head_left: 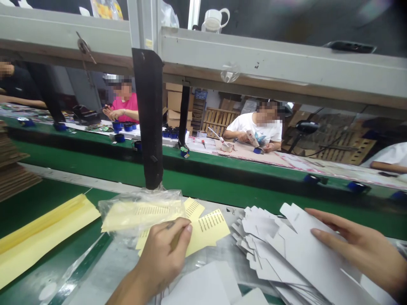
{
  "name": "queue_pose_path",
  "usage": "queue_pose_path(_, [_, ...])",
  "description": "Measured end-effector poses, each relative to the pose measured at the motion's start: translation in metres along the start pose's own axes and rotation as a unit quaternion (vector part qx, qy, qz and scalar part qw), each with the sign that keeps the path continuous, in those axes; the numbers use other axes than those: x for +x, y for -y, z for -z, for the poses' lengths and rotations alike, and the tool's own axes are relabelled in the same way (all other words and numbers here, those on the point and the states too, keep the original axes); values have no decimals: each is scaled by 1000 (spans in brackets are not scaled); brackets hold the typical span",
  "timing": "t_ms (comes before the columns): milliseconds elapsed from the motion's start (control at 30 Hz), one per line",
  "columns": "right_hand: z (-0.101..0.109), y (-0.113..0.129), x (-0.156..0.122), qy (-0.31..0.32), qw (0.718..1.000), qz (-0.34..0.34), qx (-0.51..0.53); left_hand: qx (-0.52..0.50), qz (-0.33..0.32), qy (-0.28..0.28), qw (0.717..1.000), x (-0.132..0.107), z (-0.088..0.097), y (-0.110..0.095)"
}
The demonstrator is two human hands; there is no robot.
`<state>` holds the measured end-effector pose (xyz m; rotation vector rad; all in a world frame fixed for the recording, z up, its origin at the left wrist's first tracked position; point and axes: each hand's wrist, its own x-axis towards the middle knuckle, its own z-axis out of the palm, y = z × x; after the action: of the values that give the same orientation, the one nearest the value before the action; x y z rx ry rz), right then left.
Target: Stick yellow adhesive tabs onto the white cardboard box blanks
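My left hand [165, 252] is curled, its thumb and fingers pinching a yellow printed slip [208, 228] from a small pile of such slips. Just beyond it lies a clear plastic bag [140, 212] with more yellow slips inside. My right hand [359, 248] lies flat with fingers stretched out on top of a fanned stack of flat white die-cut cartons [280, 250]. A blank white card [203, 286] lies near the front edge between my two arms.
Long yellow paper strips [41, 231] lie at the left on the green belt [222, 186]. A black post [148, 118] and a grey shelf beam [270, 63] stand ahead. Across the belt, people sit working among small blue parts [122, 126].
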<state>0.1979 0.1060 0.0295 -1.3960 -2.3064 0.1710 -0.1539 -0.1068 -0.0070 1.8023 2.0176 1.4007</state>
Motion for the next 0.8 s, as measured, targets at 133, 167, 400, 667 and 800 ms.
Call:
queue_pose_path(133, [7,21,10,66,995,1,76,-1,-9,-2,1000,0,0,-2])
queue_pose_path(167, [5,29,13,90,992,25,82,-3,-9,-6,1000,0,-1,-2])
queue_pose_path(400, [-23,43,2,113,990,80,36,-16,19,-7,1000,1,-2,-2])
queue_pose_path(667, [-41,73,-33,237,952,177,-77,4,-4,11,1000,-1,-3,2])
queue_pose_path(800, [-49,87,-27,223,954,180,-88,-8,21,13,1000,0,-4,2])
